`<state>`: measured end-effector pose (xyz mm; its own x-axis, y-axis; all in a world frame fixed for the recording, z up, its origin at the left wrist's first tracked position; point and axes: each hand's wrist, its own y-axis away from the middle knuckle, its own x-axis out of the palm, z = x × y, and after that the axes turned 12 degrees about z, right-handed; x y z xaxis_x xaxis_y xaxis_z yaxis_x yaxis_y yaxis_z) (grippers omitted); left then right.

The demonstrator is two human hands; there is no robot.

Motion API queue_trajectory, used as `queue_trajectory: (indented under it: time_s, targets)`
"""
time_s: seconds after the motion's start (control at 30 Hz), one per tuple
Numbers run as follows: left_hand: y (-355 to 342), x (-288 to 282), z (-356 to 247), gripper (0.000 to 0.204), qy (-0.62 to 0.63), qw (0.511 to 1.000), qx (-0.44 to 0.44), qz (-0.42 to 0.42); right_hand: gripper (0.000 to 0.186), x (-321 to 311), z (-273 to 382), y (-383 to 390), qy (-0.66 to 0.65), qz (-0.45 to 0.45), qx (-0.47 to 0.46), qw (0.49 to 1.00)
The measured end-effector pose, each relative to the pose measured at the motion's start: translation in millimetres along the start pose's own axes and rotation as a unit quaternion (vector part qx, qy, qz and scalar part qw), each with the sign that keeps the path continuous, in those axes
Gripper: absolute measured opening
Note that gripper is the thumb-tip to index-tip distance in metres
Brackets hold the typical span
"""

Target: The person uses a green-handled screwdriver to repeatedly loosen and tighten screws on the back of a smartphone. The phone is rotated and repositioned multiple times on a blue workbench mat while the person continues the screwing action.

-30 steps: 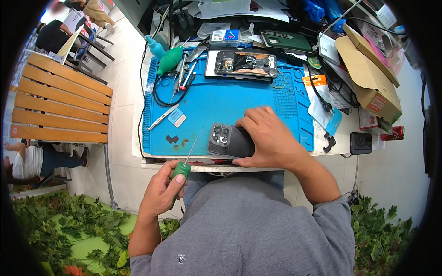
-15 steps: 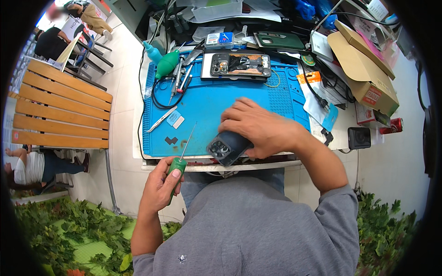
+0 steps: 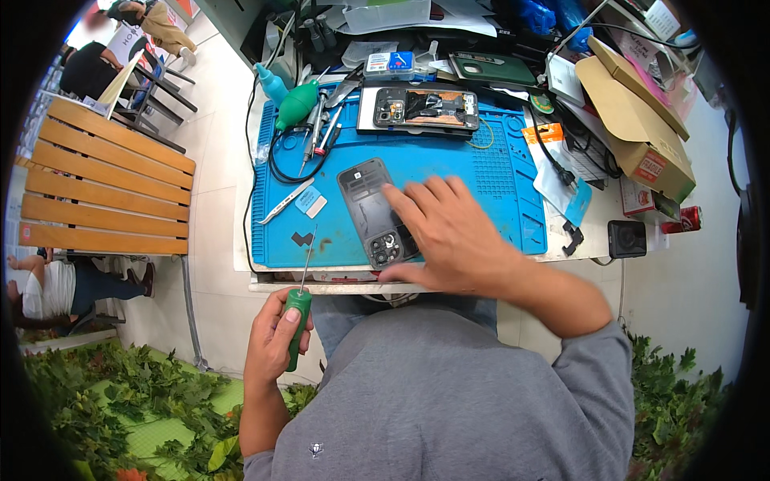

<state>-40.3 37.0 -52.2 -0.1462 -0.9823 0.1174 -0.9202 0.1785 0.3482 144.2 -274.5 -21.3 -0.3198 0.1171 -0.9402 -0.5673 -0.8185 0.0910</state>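
Observation:
My left hand (image 3: 271,333) is closed around the green handle of a screwdriver (image 3: 297,309), its thin shaft pointing up over the mat's near edge. On the blue work mat (image 3: 449,164) lies a dark smartphone (image 3: 365,199), its camera cluster at the near end. Over the phone's right side spreads my right hand (image 3: 461,244), fingers apart and slightly blurred. Whether its fingertips touch the phone I cannot tell. White tweezers (image 3: 287,200), a small blue-and-white card (image 3: 310,204) and a small black piece (image 3: 302,239) rest left of the phone.
An opened phone (image 3: 429,108) sits on a box at the mat's far side. A green air blower (image 3: 298,104) and slim tools lie at the far left. Right of the mat are a cable (image 3: 547,152) and an open cardboard box (image 3: 638,128). A slatted wooden bench (image 3: 112,180) stands at left.
My right hand has loosened from the phone, its fingers spreading. The phone has turned and now lies flat on the mat. My left hand still holds the screwdriver, its shaft now more upright.

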Motion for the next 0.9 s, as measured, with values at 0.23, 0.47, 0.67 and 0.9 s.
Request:
queue_trajectory:
  time_s: [0.23,0.47,0.67,0.9]
  targets:
    - [-5,8,5,0.041,-0.011,0.999,-0.022,0.033,0.103,66,22,0,-0.057,-0.161,0.092,0.981]
    - [1,16,-12,0.041,-0.142,0.982,-0.081,0.091,0.092,71,3,12,-0.09,-0.185,0.045,0.978]
    - [-1,16,-19,0.041,-0.248,0.96,-0.076,0.108,0.082,63,6,21,-0.105,-0.204,-0.036,0.973]
    - [-14,7,-55,0.047,-0.383,0.88,-0.022,0.278,0.022,52,16,54,-0.192,0.011,-0.238,0.952]
